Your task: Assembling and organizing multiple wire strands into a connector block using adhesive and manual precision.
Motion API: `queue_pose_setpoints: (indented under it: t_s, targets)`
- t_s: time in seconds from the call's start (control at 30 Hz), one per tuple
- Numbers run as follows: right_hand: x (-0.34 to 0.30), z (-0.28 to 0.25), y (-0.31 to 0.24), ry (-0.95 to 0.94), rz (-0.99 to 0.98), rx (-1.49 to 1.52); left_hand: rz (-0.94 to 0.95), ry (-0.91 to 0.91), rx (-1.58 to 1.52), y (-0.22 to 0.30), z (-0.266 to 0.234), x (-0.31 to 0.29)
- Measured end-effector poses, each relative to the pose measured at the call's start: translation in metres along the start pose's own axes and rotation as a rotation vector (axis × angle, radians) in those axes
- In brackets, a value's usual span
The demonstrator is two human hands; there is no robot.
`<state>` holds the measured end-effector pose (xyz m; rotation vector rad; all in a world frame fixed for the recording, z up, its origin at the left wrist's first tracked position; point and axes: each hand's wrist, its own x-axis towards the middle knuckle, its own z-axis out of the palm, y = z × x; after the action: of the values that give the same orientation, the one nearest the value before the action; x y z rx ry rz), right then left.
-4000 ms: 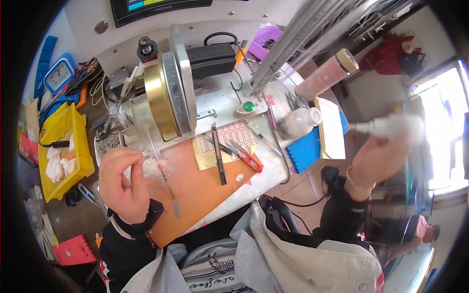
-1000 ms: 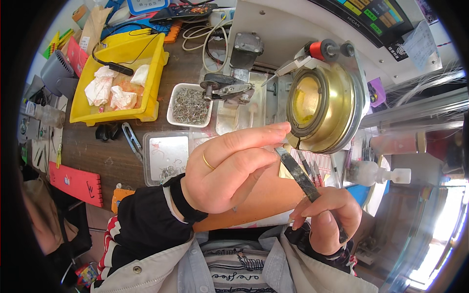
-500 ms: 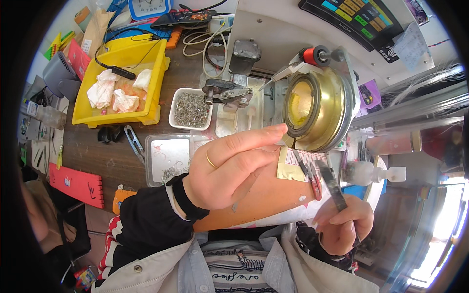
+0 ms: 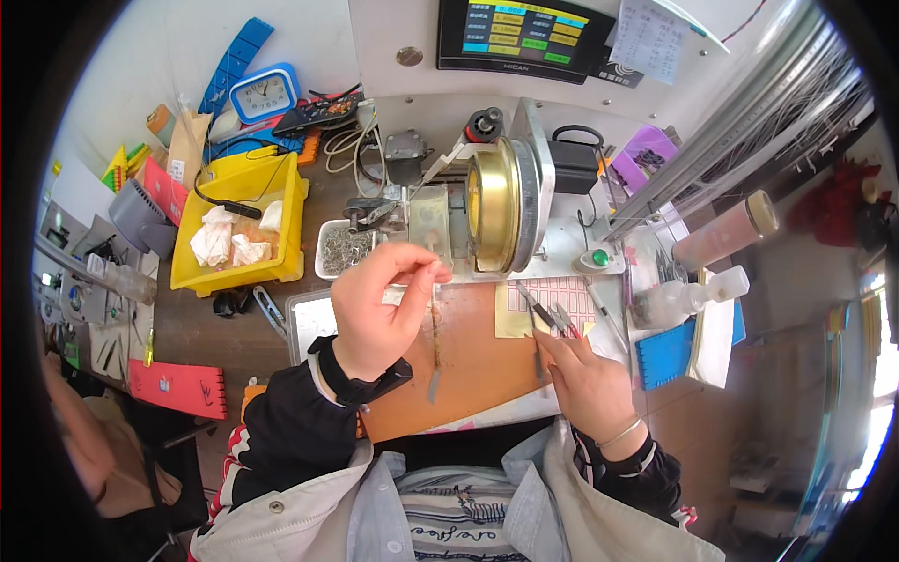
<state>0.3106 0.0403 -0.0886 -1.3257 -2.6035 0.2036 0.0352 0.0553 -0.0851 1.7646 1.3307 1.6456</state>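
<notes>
Thumb and fingertip together, a left hand (image 4: pixel 384 304) hovers near a brass drum (image 4: pixel 490 211) on a cluttered bench (image 4: pixel 187 328) below a screen (image 4: pixel 515 39). The right hand (image 4: pixel 595 384), grip unclear, meets a dark tool (image 4: pixel 537 363) on the orange mat (image 4: pixel 478 375).

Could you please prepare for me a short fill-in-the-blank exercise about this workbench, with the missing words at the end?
1. The black wristband is on the person's ____ arm.
2. The hand nearest to the red-handled snips is the person's ____ one.
3. The plastic tray holding crumpled white tissues is coloured ____.
4. The clock has a frame coloured ____.

Missing words: left; right; yellow; blue.
</notes>
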Motion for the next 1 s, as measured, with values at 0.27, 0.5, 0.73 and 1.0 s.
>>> queue_pose_setpoints:
  t_s: [0.27,0.5,0.73,1.0]
  targets:
    - [0.027,-0.068,-0.008,0.227,-0.001,0.641,0.013,0.142,0.297,0.029,-0.015,0.057]
    - [0.087,-0.077,-0.007,0.358,0.161,1.3,0.122,0.081,0.487,0.005,-0.002,0.077]
    - [0.148,-0.013,0.03,0.3,0.145,1.093,0.007,-0.016,0.485,-0.003,0.018,0.083]
    - [0.167,0.0,0.029,0.32,-0.057,0.726,-0.001,-0.01,0.528,0.001,0.018,0.082]
